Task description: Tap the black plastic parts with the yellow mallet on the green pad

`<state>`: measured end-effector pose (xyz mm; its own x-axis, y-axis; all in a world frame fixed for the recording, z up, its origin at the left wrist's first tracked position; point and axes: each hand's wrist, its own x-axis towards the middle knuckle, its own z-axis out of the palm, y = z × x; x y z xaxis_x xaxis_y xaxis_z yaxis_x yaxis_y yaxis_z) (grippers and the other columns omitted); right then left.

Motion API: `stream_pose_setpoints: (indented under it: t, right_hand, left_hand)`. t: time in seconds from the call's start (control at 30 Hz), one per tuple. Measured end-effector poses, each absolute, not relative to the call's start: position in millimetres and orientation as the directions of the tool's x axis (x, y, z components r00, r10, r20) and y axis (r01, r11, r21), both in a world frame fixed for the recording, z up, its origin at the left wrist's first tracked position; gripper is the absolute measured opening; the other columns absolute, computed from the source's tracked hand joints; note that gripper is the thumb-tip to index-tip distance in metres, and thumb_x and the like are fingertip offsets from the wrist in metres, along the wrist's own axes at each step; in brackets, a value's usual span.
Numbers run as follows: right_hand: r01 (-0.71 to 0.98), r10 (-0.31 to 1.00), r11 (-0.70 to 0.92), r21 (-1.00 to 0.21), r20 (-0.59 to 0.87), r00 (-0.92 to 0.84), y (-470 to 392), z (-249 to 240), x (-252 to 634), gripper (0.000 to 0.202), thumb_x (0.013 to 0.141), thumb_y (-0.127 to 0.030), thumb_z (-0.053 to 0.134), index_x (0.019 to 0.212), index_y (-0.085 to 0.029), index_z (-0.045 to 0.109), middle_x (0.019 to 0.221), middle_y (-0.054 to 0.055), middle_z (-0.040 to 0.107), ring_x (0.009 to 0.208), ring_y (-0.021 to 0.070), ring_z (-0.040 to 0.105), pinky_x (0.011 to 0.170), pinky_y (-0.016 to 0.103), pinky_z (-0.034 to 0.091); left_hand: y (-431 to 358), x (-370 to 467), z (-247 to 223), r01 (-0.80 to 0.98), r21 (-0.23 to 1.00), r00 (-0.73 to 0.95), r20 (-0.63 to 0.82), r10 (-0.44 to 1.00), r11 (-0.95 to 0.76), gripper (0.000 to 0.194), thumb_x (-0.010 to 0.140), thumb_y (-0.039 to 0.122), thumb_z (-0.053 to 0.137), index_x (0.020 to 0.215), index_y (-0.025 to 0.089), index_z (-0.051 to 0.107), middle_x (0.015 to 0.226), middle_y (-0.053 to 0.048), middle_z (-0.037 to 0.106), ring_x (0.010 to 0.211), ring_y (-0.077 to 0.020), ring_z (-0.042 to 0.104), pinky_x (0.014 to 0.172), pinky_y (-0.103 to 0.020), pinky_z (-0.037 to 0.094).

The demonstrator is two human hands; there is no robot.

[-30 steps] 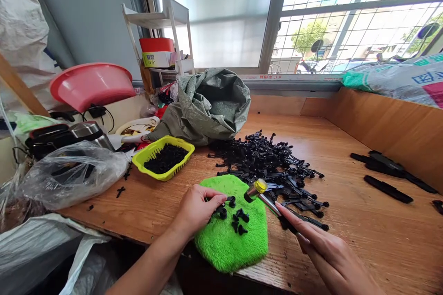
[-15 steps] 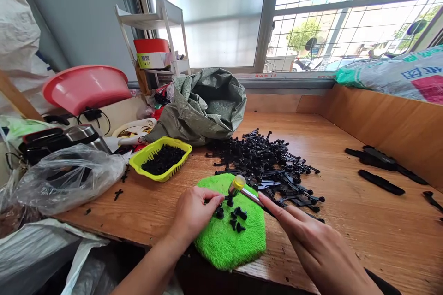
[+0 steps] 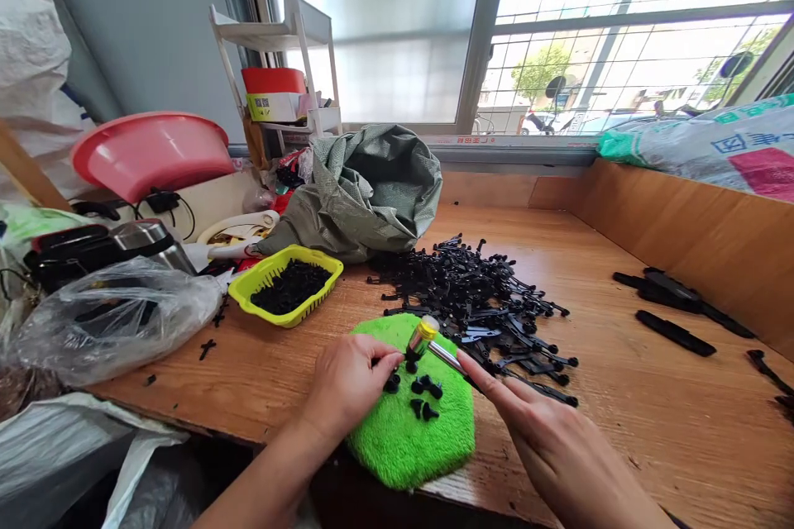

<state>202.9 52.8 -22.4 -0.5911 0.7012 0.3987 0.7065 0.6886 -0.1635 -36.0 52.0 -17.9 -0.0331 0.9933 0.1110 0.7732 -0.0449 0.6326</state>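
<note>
right hand [image 3: 558,450] grips small hammer [image 3: 434,341], handle slanting, head pointing up-left over green pad [image 3: 409,438].

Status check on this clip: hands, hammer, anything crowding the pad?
Left hand pinching small black part on green pad. Right hand gripping small hammer, head over part. Loose black pieces beside it.

Both forearms are bare, with no sleeve showing on either up to the lower edge of the picture. The left hand [image 3: 345,384] wears no glove, ring or watch. The right hand [image 3: 562,455] is likewise ungloved and without rings; its fingernails are short and unpainted.
</note>
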Motion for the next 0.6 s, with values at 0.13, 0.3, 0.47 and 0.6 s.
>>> stream_pose_setpoints:
  t: [0.13,0.3,0.47,0.6]
  right_hand:
    - [0.686,0.707,0.678,-0.264,0.489,-0.51,55,-23,203,0.054,0.089,-0.013,0.022,0.141,-0.031,0.018,0.092,0.006,0.059,0.064,0.0163,0.061,0.053,0.023,0.049]
    - [0.71,0.702,0.688,-0.149,0.384,-0.6,54,-24,202,0.06,0.085,-0.008,0.02,0.14,-0.034,0.02,0.08,0.003,0.058,0.059,0.0174,0.061,0.048,0.024,0.047]
    - [0.732,0.735,0.66,-0.171,0.352,-0.58,52,-28,201,0.064,0.083,-0.005,0.017,0.141,-0.032,0.017,0.086,0.005,0.061,0.062,0.0191,0.062,0.05,0.026,0.048]
    - [0.64,0.772,0.636,-0.431,0.348,-0.532,56,-44,219,0.049,0.09,-0.019,0.022,0.134,-0.035,0.037,0.103,0.006,0.061,0.088,0.0241,0.061,0.066,0.031,0.051]
  left_hand:
    - [52,-36,-16,0.799,0.601,-0.043,0.078,0.996,-0.012,0.022,0.08,0.036,0.052,0.086,0.027,0.071,0.085,-0.003,0.069,0.078,-0.0185,0.061,0.065,-0.024,0.039]
    - [52,-37,-16,0.817,0.577,-0.035,0.067,0.997,-0.01,0.022,0.079,0.036,0.052,0.083,0.026,0.072,0.079,-0.003,0.069,0.074,-0.0176,0.061,0.064,-0.023,0.038]
    - [56,-35,-18,0.805,0.591,-0.003,0.094,0.996,-0.053,0.025,0.079,0.036,0.051,0.076,0.023,0.072,0.075,-0.004,0.069,0.071,-0.0179,0.06,0.062,-0.023,0.036]
    - [50,-39,-26,0.696,0.715,-0.008,0.11,0.994,-0.073,0.025,0.077,0.036,0.053,0.075,0.02,0.072,0.072,-0.003,0.068,0.067,-0.0169,0.057,0.059,-0.023,0.035]
